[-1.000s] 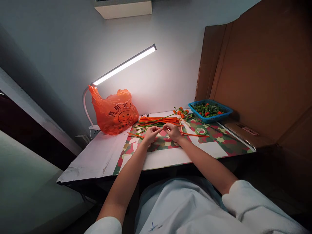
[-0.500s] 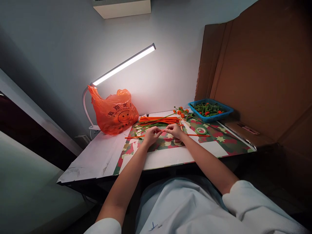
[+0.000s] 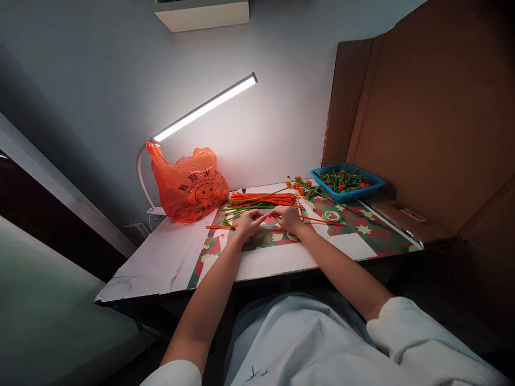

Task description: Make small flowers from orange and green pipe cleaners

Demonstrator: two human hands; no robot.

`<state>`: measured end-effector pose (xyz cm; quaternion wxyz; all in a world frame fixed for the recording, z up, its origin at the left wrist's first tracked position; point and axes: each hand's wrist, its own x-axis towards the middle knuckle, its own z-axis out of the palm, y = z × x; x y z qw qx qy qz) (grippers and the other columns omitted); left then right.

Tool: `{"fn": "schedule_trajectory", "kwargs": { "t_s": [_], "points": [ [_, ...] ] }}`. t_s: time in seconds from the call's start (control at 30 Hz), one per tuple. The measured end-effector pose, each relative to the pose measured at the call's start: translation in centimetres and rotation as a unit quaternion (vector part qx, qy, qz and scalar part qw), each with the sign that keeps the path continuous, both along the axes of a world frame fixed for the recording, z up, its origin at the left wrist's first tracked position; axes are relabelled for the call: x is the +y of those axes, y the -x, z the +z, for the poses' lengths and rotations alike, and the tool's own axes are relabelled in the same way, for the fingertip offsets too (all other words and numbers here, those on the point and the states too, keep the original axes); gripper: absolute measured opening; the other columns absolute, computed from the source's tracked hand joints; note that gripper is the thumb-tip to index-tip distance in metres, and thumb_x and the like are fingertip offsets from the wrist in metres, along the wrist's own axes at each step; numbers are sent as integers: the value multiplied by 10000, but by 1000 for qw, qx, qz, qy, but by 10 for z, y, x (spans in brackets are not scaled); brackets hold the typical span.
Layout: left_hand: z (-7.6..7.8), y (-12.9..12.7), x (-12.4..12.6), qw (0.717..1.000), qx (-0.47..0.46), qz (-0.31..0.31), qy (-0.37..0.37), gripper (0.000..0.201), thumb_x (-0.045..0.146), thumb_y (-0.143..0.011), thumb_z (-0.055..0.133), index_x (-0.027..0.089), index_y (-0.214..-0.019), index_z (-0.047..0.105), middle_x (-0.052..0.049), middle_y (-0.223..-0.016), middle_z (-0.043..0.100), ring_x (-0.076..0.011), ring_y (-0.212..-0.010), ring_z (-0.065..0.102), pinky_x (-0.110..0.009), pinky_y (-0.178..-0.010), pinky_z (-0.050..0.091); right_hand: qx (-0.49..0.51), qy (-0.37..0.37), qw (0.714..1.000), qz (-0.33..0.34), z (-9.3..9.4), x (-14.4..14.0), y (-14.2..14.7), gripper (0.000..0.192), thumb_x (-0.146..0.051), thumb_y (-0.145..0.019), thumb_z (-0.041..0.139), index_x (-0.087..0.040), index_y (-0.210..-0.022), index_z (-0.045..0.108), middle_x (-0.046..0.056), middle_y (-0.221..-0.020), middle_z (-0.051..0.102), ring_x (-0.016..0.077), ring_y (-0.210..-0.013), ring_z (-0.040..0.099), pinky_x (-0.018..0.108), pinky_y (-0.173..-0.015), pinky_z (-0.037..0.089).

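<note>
Orange stem: a thin orange stem (image 3: 269, 215) is pinched between both hands above the middle of the tabletop (image 3: 161, 252), over the patterned mat (image 3: 362, 236); only a short stretch shows between the fingertips.
Left hand: the left hand (image 3: 248, 222) sits just left of the stem's middle, fingers closed on it, the wrist low over the mat.
Right hand: the right hand (image 3: 287, 217) is just beside the left, almost touching it, fingers likewise closed on the stem.
Loose stems near the hands: an orange stem with a green piece (image 3: 221, 226) lies on the mat just left of the left hand; another orange stem (image 3: 322, 221) runs out to the right of the right hand.
Stem pile: a bundle of orange and green stems (image 3: 261, 200) lies just behind the hands, toward the tabletop's far edge.
Tape: a green roll of tape (image 3: 332, 215) lies flat on the mat, right of the right hand.
Finished pieces: small orange flowers on green stalks (image 3: 300, 185) lie near the far edge, between the pile and the basket.
Basket: a blue basket (image 3: 374, 188) holding green and orange bits stands at the far right corner.
Bag: an orange plastic bag (image 3: 187, 185) stands at the far left, against the wall.
Lamp: a lit bar lamp (image 3: 205, 107) reaches over the bag.
Cardboard: a brown cardboard sheet (image 3: 434, 118) stands along the right edge.
</note>
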<state>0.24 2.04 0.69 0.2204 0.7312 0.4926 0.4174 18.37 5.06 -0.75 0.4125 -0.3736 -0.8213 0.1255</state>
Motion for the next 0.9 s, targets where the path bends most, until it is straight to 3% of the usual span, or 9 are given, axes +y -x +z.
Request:
{"fn": "schedule_trajectory", "kwargs": {
  "t_s": [0.13, 0.33, 0.43, 0.53, 0.77, 0.9],
  "points": [
    [0, -1, 1, 1000, -1, -5, -6, 291, 421, -782, 583, 154, -667, 587, 21, -558, 501, -96, -501, 392, -222, -488, 299, -16, -4, 1000, -2, -1, 2, -2, 237, -115, -775, 572, -230, -871, 756, 37, -881, 735, 190, -783, 635, 269, -650, 407],
    [-7, 0, 3, 990, 75, 29, -115, 201, 334, -805, 582, 163, -702, 610, 2, -617, 555, -114, -583, 449, -232, -562, 335, 12, 59, 998, 8, -1, -1, -6, 193, -197, -768, 600, -204, -888, 751, 34, -820, 733, 173, -724, 625, 252, -599, 399],
    [-7, 0, 2, 985, 100, 28, -140, 180, 316, -808, 586, 165, -715, 618, -3, -633, 569, -116, -598, 457, -237, -578, 340, 23, 54, 998, 20, -1, -2, -5, 169, -259, -783, 633, -209, -893, 751, 43, -859, 738, 179, -753, 638, 255, -619, 413],
    [-6, 0, 1, 993, 67, 19, -100, 226, 353, -804, 587, 161, -687, 604, 9, -597, 535, -106, -567, 431, -226, -538, 330, 21, 23, 999, 23, -3, -1, -4, 160, -267, -819, 619, -227, -895, 754, 41, -859, 738, 180, -757, 640, 260, -624, 409],
    [1, 2, -2, 991, -78, -36, 105, 423, 559, -723, 647, 169, -633, 509, 55, -524, 381, -61, -436, 316, -199, -405, 260, -30, -63, 997, 27, -3, -3, -3, 209, -255, -890, 536, -238, -880, 744, 45, -835, 712, 172, -755, 611, 255, -632, 360],
    [0, 3, -1, 989, -91, -28, 116, 399, 542, -732, 647, 173, -648, 521, 57, -522, 380, -65, -431, 322, -204, -404, 265, -11, -53, 998, 15, -3, -5, -1, 203, -274, -889, 535, -222, -874, 730, 52, -833, 705, 171, -753, 605, 256, -636, 351]
  ]
}}
